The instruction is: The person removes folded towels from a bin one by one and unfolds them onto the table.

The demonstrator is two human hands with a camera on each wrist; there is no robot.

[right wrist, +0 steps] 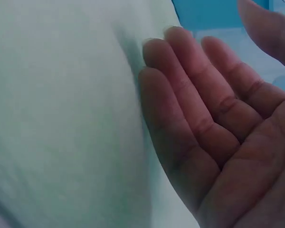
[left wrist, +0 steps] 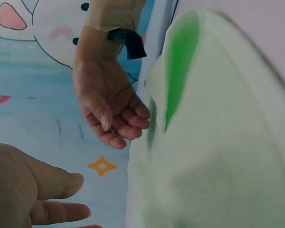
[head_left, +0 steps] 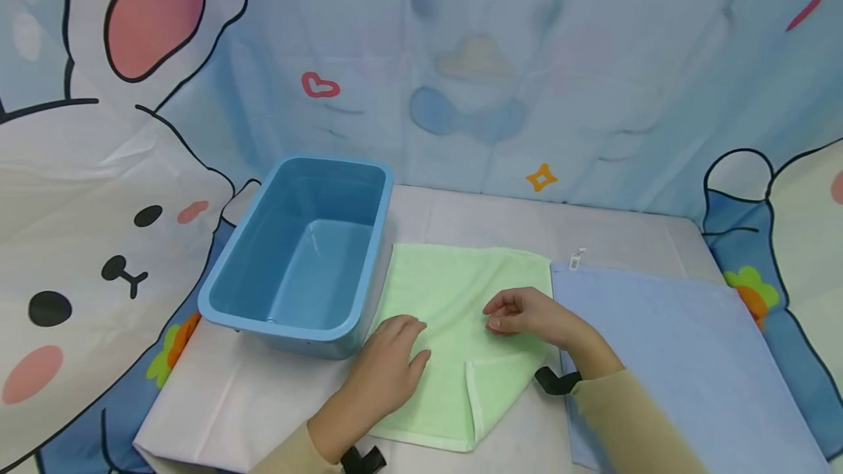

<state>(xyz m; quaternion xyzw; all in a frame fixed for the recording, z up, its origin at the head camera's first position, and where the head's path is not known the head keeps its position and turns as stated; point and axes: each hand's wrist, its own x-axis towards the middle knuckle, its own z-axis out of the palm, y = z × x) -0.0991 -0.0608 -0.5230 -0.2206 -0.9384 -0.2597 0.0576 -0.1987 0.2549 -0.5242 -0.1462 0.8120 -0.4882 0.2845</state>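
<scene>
A pale green towel (head_left: 448, 284) lies spread on the table, its lower right corner folded over on itself. My left hand (head_left: 390, 368) is over the towel's left edge, fingers loosely bent and thumb apart, with nothing in it. Over the right part of the towel is my right hand (head_left: 527, 317), its fingers relaxed and holding nothing. In the right wrist view the fingers (right wrist: 180, 118) lie close to the green cloth; whether they touch it I cannot tell. The left wrist view shows the raised fold of the towel (left wrist: 204, 142) beside the right hand (left wrist: 109, 102).
A blue plastic basin (head_left: 296, 328) stands left of the green towel. To the right a light blue cloth (head_left: 665, 364) with a white tag (head_left: 576, 260) lies flat, meeting the green towel's edge. A printed curtain (head_left: 593, 57) hangs behind the white-covered table (head_left: 461, 214).
</scene>
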